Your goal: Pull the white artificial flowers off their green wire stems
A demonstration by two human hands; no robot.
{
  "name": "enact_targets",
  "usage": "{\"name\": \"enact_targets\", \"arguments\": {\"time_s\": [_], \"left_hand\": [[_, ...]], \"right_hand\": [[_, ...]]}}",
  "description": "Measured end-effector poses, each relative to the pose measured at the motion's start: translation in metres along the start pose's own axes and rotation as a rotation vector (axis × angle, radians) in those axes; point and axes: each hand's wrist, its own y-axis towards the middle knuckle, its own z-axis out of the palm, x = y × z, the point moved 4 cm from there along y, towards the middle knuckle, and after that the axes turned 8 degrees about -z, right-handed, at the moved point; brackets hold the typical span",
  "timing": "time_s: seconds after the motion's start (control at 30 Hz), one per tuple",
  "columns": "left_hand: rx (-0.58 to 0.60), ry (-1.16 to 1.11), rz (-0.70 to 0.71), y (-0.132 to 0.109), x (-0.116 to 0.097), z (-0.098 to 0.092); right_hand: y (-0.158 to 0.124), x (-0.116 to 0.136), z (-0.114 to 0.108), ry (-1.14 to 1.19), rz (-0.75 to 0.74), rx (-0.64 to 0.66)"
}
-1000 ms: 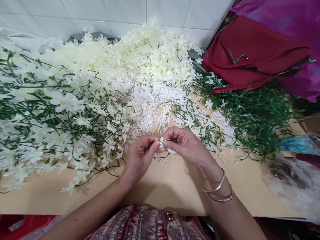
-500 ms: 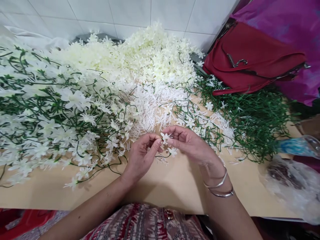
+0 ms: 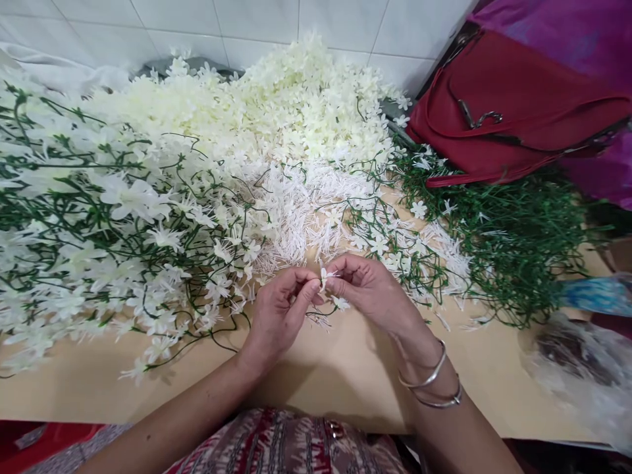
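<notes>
Between my two hands is a small white artificial flower (image 3: 324, 277). My left hand (image 3: 284, 304) pinches it with thumb and forefinger from the left. My right hand (image 3: 368, 289), with metal bangles at the wrist, pinches at its right side, where thin white stamens show. Another white flower (image 3: 340, 303) on a green stem hangs just below my fingers. Beyond my hands lies a heap of thin white stamen pieces (image 3: 291, 224). Finished-looking flower sprays with green stems (image 3: 133, 197) are piled on the left.
Loose cream flower heads (image 3: 296, 99) are heaped against the tiled wall (image 3: 257, 20). Bare green stems (image 3: 528, 237) lie on the right under a red handbag (image 3: 523, 99). A clear plastic bag (image 3: 577, 368) sits at the table's (image 3: 316, 382) right end.
My right fingers have closed in on the flower, and it has turned more edge-on. My hands stay in nearly the same place; the view has shifted slightly.
</notes>
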Motion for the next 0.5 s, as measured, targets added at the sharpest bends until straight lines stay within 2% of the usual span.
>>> {"name": "enact_targets", "arguments": {"time_s": [0.13,0.3,0.4,0.5], "left_hand": [[-0.018,-0.007,0.002,0.002,0.002,0.000],[0.014,-0.065,-0.004,0.002,0.007,0.004],[0.066,-0.116,0.000,0.000,-0.010,0.003],[0.018,-0.175,0.083,-0.004,-0.048,-0.013]], "right_hand": [[0.002,-0.004,0.001,-0.014,-0.015,-0.035],[0.002,-0.001,0.002,0.032,-0.016,-0.026],[0.001,0.006,-0.002,0.077,-0.041,-0.026],[0.000,0.017,-0.018,0.017,-0.173,-0.197]]}}
